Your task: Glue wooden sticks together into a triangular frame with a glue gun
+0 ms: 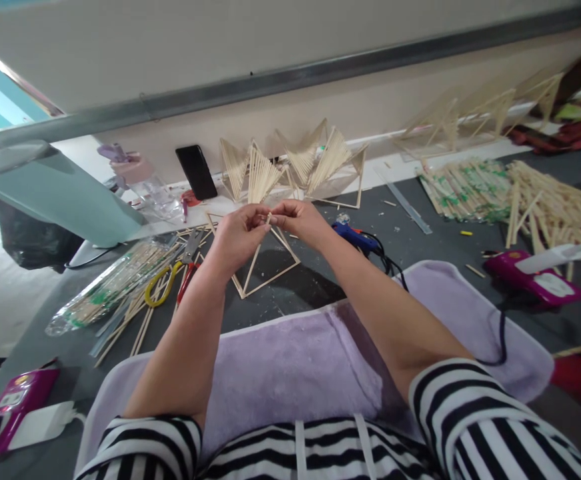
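A frame of thin wooden sticks [272, 279] stands on the grey table in front of me, its sticks meeting in a peak. At that peak my left hand [240, 235] pinches the stick frame from the left, fingers closed. My right hand [298, 220] meets it from the right, its thumb and fingers also closed at the tip. The fingertips of both hands nearly touch and cover part of the joint. Just behind my hands are finished-looking stick structures [295, 163] with fanned sticks.
Yellow-handled scissors [163, 283] and packed sticks [115, 280] lie left. A blue glue gun [355, 238] lies right of the frame. Farther right are a ruler [404, 202], loose sticks [555, 207] and a pink device [533, 279]. A phone [196, 172] leans behind. Lilac cloth [290, 373] covers the near edge.
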Demonstrator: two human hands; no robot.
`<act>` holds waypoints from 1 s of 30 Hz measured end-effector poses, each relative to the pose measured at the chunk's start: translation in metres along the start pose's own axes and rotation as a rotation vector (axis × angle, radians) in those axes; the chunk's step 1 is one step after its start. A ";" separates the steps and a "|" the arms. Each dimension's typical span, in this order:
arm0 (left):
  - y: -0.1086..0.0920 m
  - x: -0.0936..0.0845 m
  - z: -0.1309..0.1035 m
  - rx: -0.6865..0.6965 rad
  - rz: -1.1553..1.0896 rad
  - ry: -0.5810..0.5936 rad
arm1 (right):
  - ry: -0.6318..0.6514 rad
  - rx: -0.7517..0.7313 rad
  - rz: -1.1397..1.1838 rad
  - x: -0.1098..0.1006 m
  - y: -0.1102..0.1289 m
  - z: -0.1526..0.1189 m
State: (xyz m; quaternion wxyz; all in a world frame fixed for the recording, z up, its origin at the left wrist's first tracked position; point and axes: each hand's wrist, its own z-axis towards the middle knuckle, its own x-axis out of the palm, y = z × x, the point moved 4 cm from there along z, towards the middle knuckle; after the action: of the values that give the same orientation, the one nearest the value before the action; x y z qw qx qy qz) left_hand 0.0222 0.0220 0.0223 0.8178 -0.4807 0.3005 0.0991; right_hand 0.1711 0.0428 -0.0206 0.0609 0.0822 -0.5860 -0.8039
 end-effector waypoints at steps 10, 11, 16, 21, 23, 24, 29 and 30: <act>0.007 -0.002 0.001 0.045 0.057 -0.012 | 0.029 0.074 -0.033 -0.002 -0.006 -0.003; 0.007 -0.002 0.001 0.054 0.062 -0.011 | 0.041 0.081 -0.015 -0.002 -0.008 -0.003; 0.007 -0.002 0.001 0.081 0.044 -0.003 | 0.066 0.104 0.036 0.000 -0.008 -0.003; 0.009 -0.001 0.002 0.062 0.011 -0.007 | 0.074 0.121 0.047 0.003 -0.003 -0.004; 0.010 -0.001 0.002 0.065 0.006 -0.014 | 0.075 0.118 0.065 0.004 -0.002 -0.004; 0.010 -0.001 0.002 0.068 0.005 -0.015 | 0.078 0.114 0.069 0.004 -0.001 -0.005; 0.007 -0.002 0.002 0.062 0.045 -0.022 | 0.083 0.102 0.025 0.004 0.001 -0.005; 0.006 -0.003 0.001 0.054 0.058 -0.026 | 0.082 0.102 0.016 0.004 0.002 -0.005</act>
State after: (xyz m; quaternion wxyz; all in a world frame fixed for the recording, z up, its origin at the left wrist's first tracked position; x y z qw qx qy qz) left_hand 0.0175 0.0268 0.0197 0.8310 -0.4483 0.3063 0.1209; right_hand 0.1680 0.0369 -0.0208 0.0870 0.1131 -0.6236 -0.7686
